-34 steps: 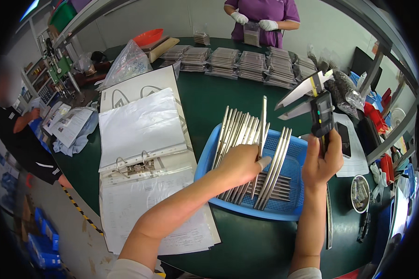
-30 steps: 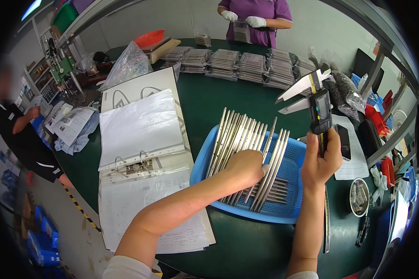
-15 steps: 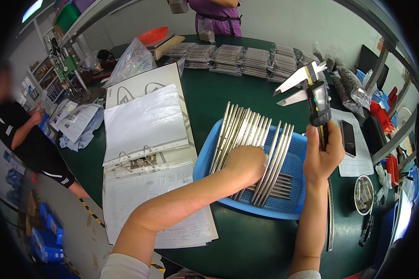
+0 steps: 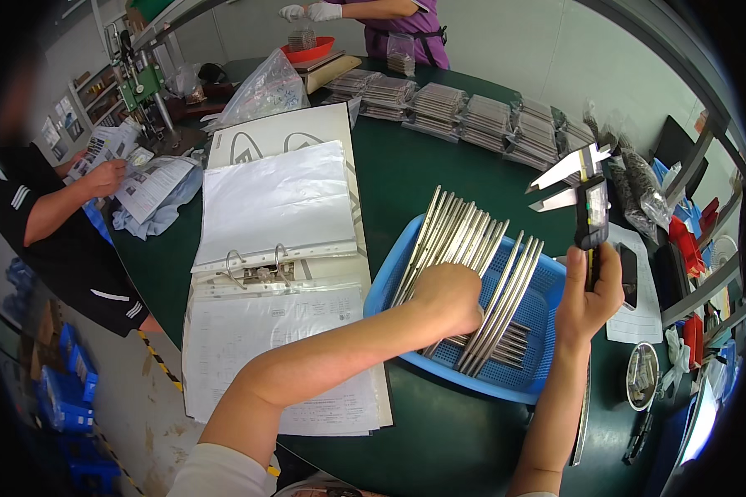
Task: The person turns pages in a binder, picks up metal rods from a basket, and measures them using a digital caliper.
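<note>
A blue perforated plastic basket point(image 4: 373, 311) stands before me, with many slim silvery metal rods point(image 4: 453, 234) leaning side by side in it. More short rods point(image 4: 510, 344) lie crosswise at its bottom. My left hand point(image 4: 448, 300) is curled closed, down among the leaning rods. Its fingertips are hidden, so what they hold cannot be made out. Right of the basket, my right hand point(image 4: 588, 300) holds up a digital caliper point(image 4: 591, 211) by its lower end. The caliper's jaws point left and stand apart, with nothing between them.
Left of the basket lies an open ring binder point(image 4: 278, 207) with papers. Stacks of bagged rods point(image 4: 439, 106) line the far side. A phone point(image 4: 627, 277), a metal bowl point(image 4: 642, 377) and a steel ruler point(image 4: 583, 422) lie right. Two co-workers stand left and across.
The view has shifted, so the scene sits farther right and lower. The co-worker across has brought a bundle down over the red tray. The person at left now handles the printed sheets.
</note>
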`<state>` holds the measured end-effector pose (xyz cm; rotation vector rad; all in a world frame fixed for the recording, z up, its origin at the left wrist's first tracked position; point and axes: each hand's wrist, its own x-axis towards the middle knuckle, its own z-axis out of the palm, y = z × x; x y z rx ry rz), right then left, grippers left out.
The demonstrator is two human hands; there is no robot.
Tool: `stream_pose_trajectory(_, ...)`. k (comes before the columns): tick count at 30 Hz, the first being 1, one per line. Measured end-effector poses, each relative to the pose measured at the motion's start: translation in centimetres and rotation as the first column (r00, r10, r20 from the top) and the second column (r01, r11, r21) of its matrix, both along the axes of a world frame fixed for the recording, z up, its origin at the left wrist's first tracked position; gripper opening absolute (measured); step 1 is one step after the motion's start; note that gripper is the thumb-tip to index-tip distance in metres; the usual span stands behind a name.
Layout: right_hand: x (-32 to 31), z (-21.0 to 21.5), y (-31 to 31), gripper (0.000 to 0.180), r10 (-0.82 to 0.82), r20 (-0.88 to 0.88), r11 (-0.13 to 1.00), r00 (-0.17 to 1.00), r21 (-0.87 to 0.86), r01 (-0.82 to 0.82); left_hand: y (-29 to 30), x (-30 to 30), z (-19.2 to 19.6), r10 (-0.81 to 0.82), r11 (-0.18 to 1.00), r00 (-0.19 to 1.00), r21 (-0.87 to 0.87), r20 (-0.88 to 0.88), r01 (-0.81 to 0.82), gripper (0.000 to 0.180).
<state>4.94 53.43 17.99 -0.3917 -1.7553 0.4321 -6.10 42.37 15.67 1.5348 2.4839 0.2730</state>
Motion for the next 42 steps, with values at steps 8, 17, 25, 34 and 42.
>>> stream_pose_trajectory(8,0.1,-0.3,-0.1,0.023,0.037,-0.014,0.999,0.999,-0.024,-0.037,-5.0,-5.8,0.7,-0.391,0.561,0.272,0.462,0.879,-0.687,0.017)
stream_pose_trajectory(17,0.1,-0.5,-2.1,0.032,0.088,0.237,0.992,0.967,0.067,-0.106,-8.4,-8.0,0.5,-0.594,0.415,0.182,0.492,0.784,-0.766,0.019)
stream_pose_trajectory(25,0.6,0.0,-2.8,0.031,0.044,0.35,0.965,0.936,0.229,-0.131,-6.8,-8.4,0.2,-0.697,0.369,0.065,0.436,0.714,-0.821,0.027)
stream_pose_trajectory(34,-1.5,-0.5,-2.9,0.033,0.072,0.223,0.946,0.972,0.294,-0.138,-10.2,-12.9,-1.5,-0.881,0.417,-0.095,0.666,0.463,-0.618,0.017)
stream_pose_trajectory(42,0.5,-0.6,-2.5,0.032,0.051,0.11,0.963,0.993,0.256,-0.078,-10.6,-18.4,-6.0,-0.768,0.607,-0.089,0.676,0.635,-0.418,0.023)
